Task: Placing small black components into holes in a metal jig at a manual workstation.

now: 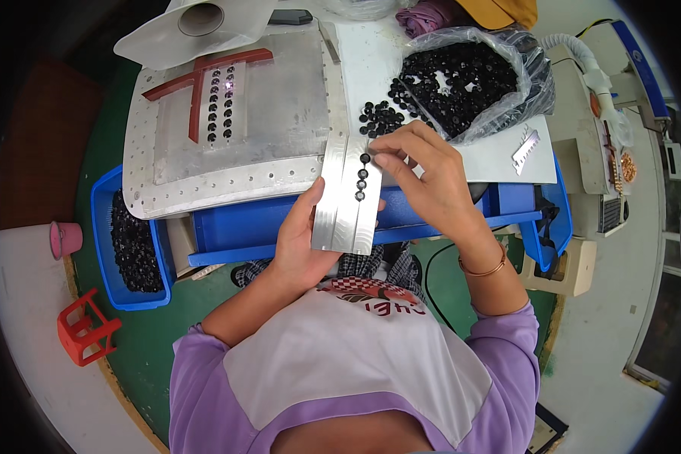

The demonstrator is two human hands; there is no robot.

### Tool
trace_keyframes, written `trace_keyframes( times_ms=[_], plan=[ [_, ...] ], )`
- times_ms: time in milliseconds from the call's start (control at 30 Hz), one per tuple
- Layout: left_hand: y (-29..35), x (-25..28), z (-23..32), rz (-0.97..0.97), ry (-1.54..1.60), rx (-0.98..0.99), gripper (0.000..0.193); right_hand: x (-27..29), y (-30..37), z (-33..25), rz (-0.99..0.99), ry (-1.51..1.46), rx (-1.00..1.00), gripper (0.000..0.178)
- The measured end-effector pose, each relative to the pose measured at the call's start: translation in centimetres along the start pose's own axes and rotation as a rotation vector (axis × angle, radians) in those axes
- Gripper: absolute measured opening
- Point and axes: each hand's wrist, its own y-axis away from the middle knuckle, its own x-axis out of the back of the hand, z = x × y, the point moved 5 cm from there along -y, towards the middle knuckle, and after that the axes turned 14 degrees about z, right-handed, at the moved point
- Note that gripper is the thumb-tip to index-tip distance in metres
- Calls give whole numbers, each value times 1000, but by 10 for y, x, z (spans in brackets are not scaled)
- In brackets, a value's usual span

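My left hand [303, 240] is closed around the left side of a grooved, silvery metal plate [333, 219], holding it tilted above the bench's front edge. Several shiny black round pieces [362, 184] sit in a row along one groove of the plate. My right hand [424, 166] is at the plate's upper right edge, thumb and index finger bent toward each other beside the topmost black piece. Whatever lies between those fingertips is hidden. Loose black round pieces [380, 119] lie on the white tabletop just beyond the plate.
A clear plastic bag [533, 83] heaped with black pieces lies at the far right. At left, a perforated metal platform [280, 181] carries a red T-shaped bar [197, 98] beside two rows of black pieces. A blue bin [110, 261] holds more. A toothed metal strip [525, 151] lies right.
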Motion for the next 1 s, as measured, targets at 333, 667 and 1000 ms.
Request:
trace_keyframes(
  times_ms=[333,667,1000],
  plan=[
    [0,11,3,30,52,26,55,-9,-2,-4,-84,47,186,11],
    [5,9,7,54,5,7,56,-29,-47,34,-132,472,462,17],
    [2,7,5,48,-2,-6,55,-6,-20,47,-33,-309,-403,14]
  ],
)
